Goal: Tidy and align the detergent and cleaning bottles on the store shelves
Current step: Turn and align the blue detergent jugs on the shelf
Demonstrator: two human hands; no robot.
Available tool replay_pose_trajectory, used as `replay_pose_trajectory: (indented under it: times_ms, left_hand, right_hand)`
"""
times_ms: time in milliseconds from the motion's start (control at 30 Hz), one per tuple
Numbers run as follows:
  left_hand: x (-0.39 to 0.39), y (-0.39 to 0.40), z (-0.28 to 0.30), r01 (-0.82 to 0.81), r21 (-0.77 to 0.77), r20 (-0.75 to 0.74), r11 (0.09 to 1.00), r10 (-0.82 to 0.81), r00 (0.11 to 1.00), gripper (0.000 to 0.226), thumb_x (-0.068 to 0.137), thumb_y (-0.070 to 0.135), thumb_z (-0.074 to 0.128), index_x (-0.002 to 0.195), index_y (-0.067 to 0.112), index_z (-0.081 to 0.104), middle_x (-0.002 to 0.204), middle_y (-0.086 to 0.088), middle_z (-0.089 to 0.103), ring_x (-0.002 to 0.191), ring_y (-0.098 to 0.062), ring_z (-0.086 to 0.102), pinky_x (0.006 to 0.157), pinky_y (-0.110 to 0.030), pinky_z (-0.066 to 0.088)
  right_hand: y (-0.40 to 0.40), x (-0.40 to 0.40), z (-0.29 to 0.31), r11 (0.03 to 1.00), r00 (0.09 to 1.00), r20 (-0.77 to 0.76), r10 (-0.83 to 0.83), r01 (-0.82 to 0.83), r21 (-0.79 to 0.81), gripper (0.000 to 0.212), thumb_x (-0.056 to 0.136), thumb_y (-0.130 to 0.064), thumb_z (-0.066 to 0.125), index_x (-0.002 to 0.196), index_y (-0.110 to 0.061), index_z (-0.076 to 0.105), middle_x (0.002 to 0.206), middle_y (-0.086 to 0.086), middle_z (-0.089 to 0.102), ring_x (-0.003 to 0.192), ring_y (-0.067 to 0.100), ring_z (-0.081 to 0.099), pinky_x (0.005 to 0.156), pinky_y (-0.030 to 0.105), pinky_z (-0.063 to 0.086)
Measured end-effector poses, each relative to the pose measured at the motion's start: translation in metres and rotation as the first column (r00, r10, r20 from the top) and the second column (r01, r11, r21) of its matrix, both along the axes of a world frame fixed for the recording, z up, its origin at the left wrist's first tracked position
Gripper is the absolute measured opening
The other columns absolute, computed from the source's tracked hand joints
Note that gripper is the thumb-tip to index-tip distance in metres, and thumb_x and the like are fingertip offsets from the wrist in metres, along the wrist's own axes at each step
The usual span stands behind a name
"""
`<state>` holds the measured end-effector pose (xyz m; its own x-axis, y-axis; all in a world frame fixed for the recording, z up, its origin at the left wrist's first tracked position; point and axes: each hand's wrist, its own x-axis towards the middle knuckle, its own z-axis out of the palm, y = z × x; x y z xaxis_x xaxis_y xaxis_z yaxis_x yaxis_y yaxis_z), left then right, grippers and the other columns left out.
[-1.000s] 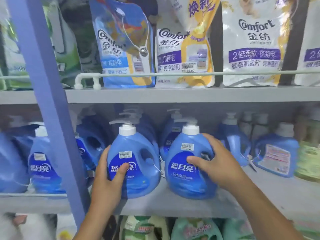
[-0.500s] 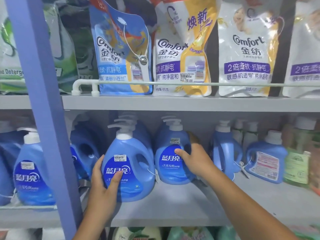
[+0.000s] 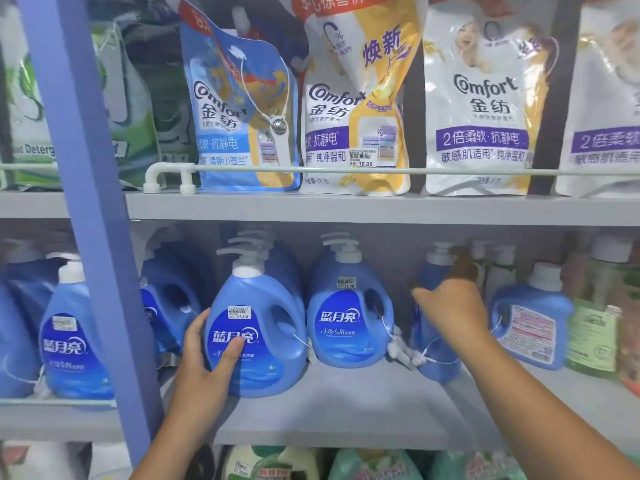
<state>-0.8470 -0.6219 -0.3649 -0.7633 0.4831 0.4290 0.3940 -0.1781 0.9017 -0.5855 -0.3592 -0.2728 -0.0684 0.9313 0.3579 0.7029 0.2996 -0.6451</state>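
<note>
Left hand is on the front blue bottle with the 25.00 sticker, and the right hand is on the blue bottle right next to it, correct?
Not quite. In the head view the right hand reaches one bottle further right; the neighbouring bottle stands untouched. The left hand does hold the front bottle.

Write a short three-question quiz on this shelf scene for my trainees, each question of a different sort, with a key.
1. True or false: the left hand holds the front blue pump bottle with its thumb across the label.
2. Multiple choice: the right hand is at
A. the middle blue bottle with the price sticker
B. the narrower blue bottle to that bottle's right
C. a Comfort pouch on the upper shelf
3. Fill in: the Comfort pouches stand behind a white ___ along the upper shelf's front.

Key
1. True
2. B
3. rail
</note>
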Motion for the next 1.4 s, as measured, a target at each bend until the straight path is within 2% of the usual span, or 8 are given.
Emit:
replay_pose_trajectory:
  times_ms: [200, 300, 367, 500, 633, 800, 967, 1400]
  left_hand:
    - [-0.002, -0.001, -0.004, 0.040, 0.042, 0.036, 0.998, -0.041, 0.999, 0.070, 0.076, 0.064, 0.079, 0.137, 0.054, 0.046, 0.126, 0.028, 0.064, 0.114, 0.002, 0.064, 0.102, -0.049, 0.053]
    - [-0.003, -0.002, -0.004, 0.053, 0.047, 0.042, 0.998, -0.055, 0.998, 0.075, 0.070, 0.067, 0.080, 0.136, 0.055, 0.047, 0.127, 0.025, 0.065, 0.113, 0.001, 0.065, 0.103, -0.050, 0.052]
    - [-0.002, -0.003, -0.004, 0.061, 0.039, 0.045, 0.997, -0.062, 0.997, 0.077, 0.068, 0.068, 0.079, 0.136, 0.056, 0.046, 0.125, 0.026, 0.065, 0.112, 0.001, 0.065, 0.102, -0.050, 0.053]
    - [0.008, -0.001, 0.003, 0.057, -0.018, -0.026, 0.998, -0.057, 0.998, 0.077, 0.069, 0.050, 0.087, 0.121, 0.074, 0.036, 0.115, 0.036, 0.061, 0.098, 0.015, 0.061, 0.085, -0.029, 0.055]
    - [0.011, 0.001, 0.004, 0.031, -0.056, -0.097, 0.998, -0.036, 0.995, 0.087, 0.073, 0.033, 0.089, 0.113, 0.080, 0.028, 0.124, 0.022, 0.057, 0.101, 0.018, 0.057, 0.072, -0.015, 0.051]
    - [0.007, 0.000, 0.003, 0.034, -0.051, -0.069, 0.998, -0.037, 0.997, 0.083, 0.064, 0.043, 0.088, 0.112, 0.080, 0.031, 0.121, 0.022, 0.058, 0.098, 0.015, 0.059, 0.062, -0.011, 0.055]
    - [0.002, 0.001, 0.000, 0.059, -0.020, -0.074, 0.998, -0.060, 0.995, 0.082, 0.059, 0.046, 0.089, 0.113, 0.076, 0.035, 0.112, 0.036, 0.060, 0.098, 0.013, 0.061, 0.063, -0.012, 0.057]
    - [-0.006, 0.003, -0.002, 0.114, -0.017, -0.045, 0.993, -0.115, 0.992, 0.083, 0.062, 0.045, 0.085, 0.116, 0.076, 0.031, 0.110, 0.037, 0.061, 0.099, 0.009, 0.064, 0.074, -0.023, 0.056]
  right_hand:
    - [0.002, 0.025, -0.002, 0.996, 0.993, -0.112, 0.029, -0.019, 0.085, 0.057, 0.078, -0.045, 0.080, 0.109, 0.000, 0.063, 0.068, -0.001, 0.054, 0.059, 0.016, 0.055, 0.046, 0.026, 0.031]
    - [-0.005, 0.057, -0.001, 0.987, 0.981, -0.111, 0.158, -0.153, 0.049, 0.062, 0.072, -0.058, 0.086, 0.110, -0.019, 0.059, 0.093, -0.010, 0.060, 0.087, 0.020, 0.064, 0.065, 0.033, 0.044]
    - [-0.019, 0.080, 0.003, 0.967, 0.951, -0.176, 0.255, -0.254, 0.030, 0.056, 0.066, -0.061, 0.089, 0.098, -0.025, 0.059, 0.085, -0.020, 0.068, 0.076, 0.004, 0.067, 0.058, 0.021, 0.049]
    - [-0.042, 0.103, 0.008, 0.832, 0.792, -0.300, 0.533, -0.555, 0.011, 0.042, 0.067, -0.047, 0.090, 0.101, -0.040, 0.067, 0.095, -0.015, 0.078, 0.083, 0.003, 0.076, 0.067, 0.025, 0.056]
    - [-0.055, 0.078, 0.006, 0.714, 0.685, -0.270, 0.677, -0.700, 0.012, 0.055, 0.067, -0.047, 0.090, 0.116, -0.046, 0.064, 0.111, -0.016, 0.076, 0.098, 0.003, 0.074, 0.075, 0.023, 0.059]
    - [-0.064, 0.012, -0.008, 0.684, 0.663, -0.168, 0.729, -0.708, 0.176, 0.068, 0.063, -0.059, 0.082, 0.123, -0.038, 0.059, 0.118, -0.017, 0.069, 0.106, -0.001, 0.066, 0.087, 0.016, 0.049]
    - [-0.065, -0.024, -0.020, 0.672, 0.671, -0.140, 0.728, -0.659, 0.338, 0.052, 0.065, -0.057, 0.079, 0.110, -0.051, 0.055, 0.111, -0.027, 0.062, 0.102, -0.009, 0.061, 0.078, 0.002, 0.042]
    - [-0.045, -0.037, -0.052, 0.693, 0.720, -0.186, 0.668, -0.512, 0.507, 0.060, 0.065, -0.056, 0.079, 0.118, -0.041, 0.056, 0.108, -0.022, 0.059, 0.107, -0.004, 0.056, 0.082, 0.003, 0.041]
